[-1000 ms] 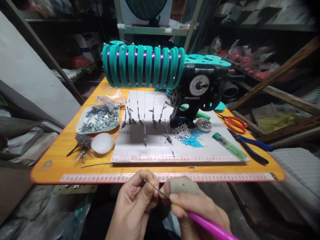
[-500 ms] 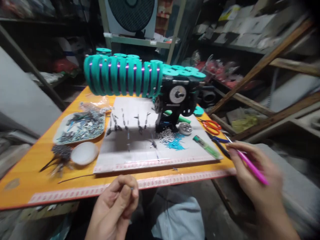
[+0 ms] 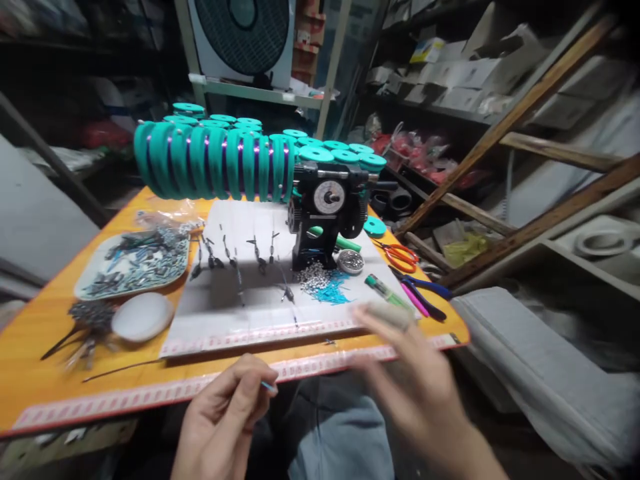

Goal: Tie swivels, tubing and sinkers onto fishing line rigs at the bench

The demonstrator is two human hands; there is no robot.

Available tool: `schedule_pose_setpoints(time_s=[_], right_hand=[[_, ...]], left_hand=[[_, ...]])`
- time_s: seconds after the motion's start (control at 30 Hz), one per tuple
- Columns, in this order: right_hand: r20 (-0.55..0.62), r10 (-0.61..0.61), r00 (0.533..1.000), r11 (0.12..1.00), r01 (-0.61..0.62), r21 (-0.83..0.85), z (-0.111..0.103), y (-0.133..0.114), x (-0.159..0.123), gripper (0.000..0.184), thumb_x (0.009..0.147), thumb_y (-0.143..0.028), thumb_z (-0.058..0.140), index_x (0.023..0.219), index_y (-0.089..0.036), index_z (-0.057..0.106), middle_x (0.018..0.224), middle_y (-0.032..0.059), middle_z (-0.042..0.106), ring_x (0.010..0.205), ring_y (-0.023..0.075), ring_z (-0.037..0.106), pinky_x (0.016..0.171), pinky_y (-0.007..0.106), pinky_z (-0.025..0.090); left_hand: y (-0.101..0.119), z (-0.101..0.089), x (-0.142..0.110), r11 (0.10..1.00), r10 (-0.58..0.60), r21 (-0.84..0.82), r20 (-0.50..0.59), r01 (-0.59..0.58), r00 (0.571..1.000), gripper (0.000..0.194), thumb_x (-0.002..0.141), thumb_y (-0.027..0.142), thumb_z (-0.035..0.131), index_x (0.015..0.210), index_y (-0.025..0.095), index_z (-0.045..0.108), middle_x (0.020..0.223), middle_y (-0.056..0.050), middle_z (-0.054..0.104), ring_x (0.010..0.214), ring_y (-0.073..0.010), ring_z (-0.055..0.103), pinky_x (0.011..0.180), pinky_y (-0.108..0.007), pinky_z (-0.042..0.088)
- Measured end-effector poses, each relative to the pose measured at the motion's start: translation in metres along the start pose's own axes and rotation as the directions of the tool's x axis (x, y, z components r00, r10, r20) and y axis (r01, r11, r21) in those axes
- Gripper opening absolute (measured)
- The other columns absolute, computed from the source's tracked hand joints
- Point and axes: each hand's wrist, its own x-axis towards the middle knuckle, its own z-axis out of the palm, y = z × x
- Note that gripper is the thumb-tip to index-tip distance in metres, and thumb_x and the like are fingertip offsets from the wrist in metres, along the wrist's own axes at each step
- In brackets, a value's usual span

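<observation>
Pinching the thin blue piece [image 3: 269, 386] between thumb and forefinger, our left hand [image 3: 223, 420] holds it near the yellow-orange table's [image 3: 30, 367] front edge, probably leaving its tip exposed. We note our right hand [image 3: 423, 373] blurred, fingers apart, nothing visible in its grasp. Beyond, a slim magenta rod [image 3: 416, 300] lies beside blue-and-black pliers [image 3: 427, 287], presumably for easy reach. Loose bright-blue slivers [image 3: 333, 292] and silver beads [image 3: 313, 275] sit heaped separately, likely sorted by kind.
</observation>
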Motion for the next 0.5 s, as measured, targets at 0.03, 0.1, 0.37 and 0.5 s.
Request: schedule_pose_setpoints(time_s=[0.03, 0.1, 0.37, 0.5], right_hand=[[0.032, -0.042, 0.999, 0.991, 0.037, 0.128, 0.010, -0.025, -0.002, 0.052, 0.091, -0.017, 0.064, 0.141, -0.023, 0.051, 0.127, 0.0136, 0.064, 0.121, 0.0262, 0.060, 0.100, 0.042, 0.055], [0.036, -0.119, 0.992, 0.939, 0.101, 0.329, 0.031, -0.068, -0.004, 0.055, 0.088, -0.025, 0.072, 0.139, -0.021, 0.052, 0.123, 0.0136, 0.066, 0.115, 0.0258, 0.064, 0.095, 0.038, 0.059], [-0.142, -0.041, 0.989, 0.849, 0.109, 0.517, 0.069, -0.107, 0.001, 0.044, 0.082, 0.002, 0.066, 0.119, -0.022, 0.071, 0.109, 0.0098, 0.069, 0.100, 0.0203, 0.069, 0.080, 0.029, 0.062], [-0.143, 0.013, 0.990, 0.863, 0.061, 0.501, 0.069, -0.103, -0.003, 0.037, 0.081, 0.001, 0.069, 0.109, -0.022, 0.073, 0.108, 0.0085, 0.067, 0.099, 0.0206, 0.067, 0.080, 0.030, 0.061]], left_hand=[[0.001, 0.001, 0.000, 1.000, -0.007, -0.009, 0.013, 0.007, 1.000, 0.034, 0.053, 0.047, 0.093, 0.064, 0.019, 0.078, 0.072, -0.001, 0.068, 0.067, -0.0110, 0.060, 0.060, -0.013, 0.051], [0.003, 0.001, -0.001, 0.999, -0.021, -0.026, 0.050, 0.022, 0.999, 0.032, 0.057, 0.046, 0.092, 0.066, 0.018, 0.079, 0.070, -0.002, 0.068, 0.066, -0.0114, 0.059, 0.060, -0.016, 0.050], [0.001, -0.008, -0.001, 0.992, -0.032, -0.116, 0.178, 0.054, 0.984, 0.020, 0.071, 0.039, 0.085, 0.076, 0.020, 0.081, 0.078, -0.005, 0.066, 0.076, -0.0181, 0.062, 0.068, -0.025, 0.051], [0.000, -0.012, -0.002, 0.998, 0.047, -0.060, 0.195, -0.036, 0.980, 0.023, 0.076, 0.041, 0.081, 0.087, 0.021, 0.082, 0.094, -0.008, 0.066, 0.081, -0.0185, 0.061, 0.071, -0.025, 0.050]])
